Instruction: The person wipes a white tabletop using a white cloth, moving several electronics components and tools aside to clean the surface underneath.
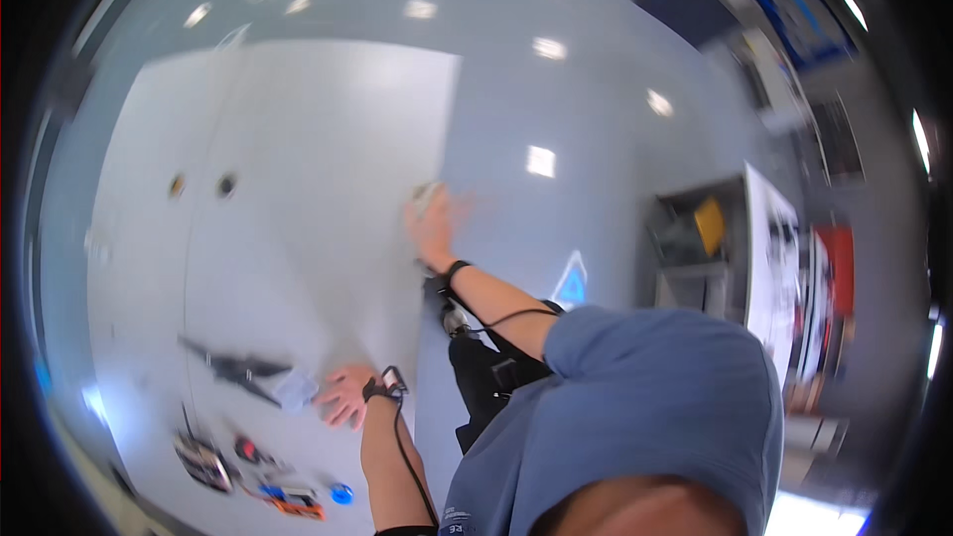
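Observation:
My right hand [432, 231], blurred by motion, is at the right edge of the white table [320, 149]. Its fingers are closed around a small whitish item [426, 197], perhaps a wad of cloth or tissue. My left hand [347, 394] rests on the tabletop with fingers spread, holding nothing. Just beyond its fingertips sits a small clear plastic box [295, 390]; whether they touch I cannot tell. Beside that box lies a dark, long-armed object [238, 368], too blurred to name. Both wrists wear black straps with cables.
Near the table's lower end are a dark device with an antenna [202, 460], a red-and-black item [249, 450], an orange-and-blue item [294, 500] and a blue round item [341, 493]. Two round cable holes pierce the tabletop. A shelf unit [767, 253] stands behind me on the grey floor.

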Tool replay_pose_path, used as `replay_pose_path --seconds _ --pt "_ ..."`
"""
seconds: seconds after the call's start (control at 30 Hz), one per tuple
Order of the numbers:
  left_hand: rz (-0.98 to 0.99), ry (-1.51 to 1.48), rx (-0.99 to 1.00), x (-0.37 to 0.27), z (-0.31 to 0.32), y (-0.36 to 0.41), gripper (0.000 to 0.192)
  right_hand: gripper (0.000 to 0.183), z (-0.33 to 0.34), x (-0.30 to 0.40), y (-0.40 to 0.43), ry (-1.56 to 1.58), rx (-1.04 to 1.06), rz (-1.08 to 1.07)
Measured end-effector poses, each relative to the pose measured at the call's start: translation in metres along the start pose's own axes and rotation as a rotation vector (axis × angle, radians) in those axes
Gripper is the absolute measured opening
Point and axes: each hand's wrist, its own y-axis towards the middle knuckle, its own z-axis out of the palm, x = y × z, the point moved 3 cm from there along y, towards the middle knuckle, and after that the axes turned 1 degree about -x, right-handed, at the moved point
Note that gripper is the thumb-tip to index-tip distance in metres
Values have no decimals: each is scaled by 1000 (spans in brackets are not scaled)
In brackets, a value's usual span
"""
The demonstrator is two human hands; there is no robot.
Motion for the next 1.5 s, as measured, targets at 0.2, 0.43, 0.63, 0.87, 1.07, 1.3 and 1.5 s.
replay_pose_path --seconds 0.2,0.43,0.63,0.87,1.07,1.3,1.5 --pt "541 -220 263 -36 24 3 52 63 -68 -68 -20 366 730 145" --pt "1148 -390 441 -187 23 -12 41 38 -245 -309 -52 74 541 451" --pt "1488 -311 658 -253 11 -94 32 38 -447 -441 -208 -270 135 1233" --pt "1832 -61 837 -310 3 -155 23 41 -433 -422 -422 -193 227 1323" --pt "2056 200 979 -337 7 -256 18 37 -346 -351 -524 172 -87 1732" --pt "2464 429 1078 -364 -27 -450 30 45 -333 -347 -590 416 -208 1902" --pt "1769 359 1505 -368 -42 -601 38 43 -427 -418 -566 331 -299 1805"
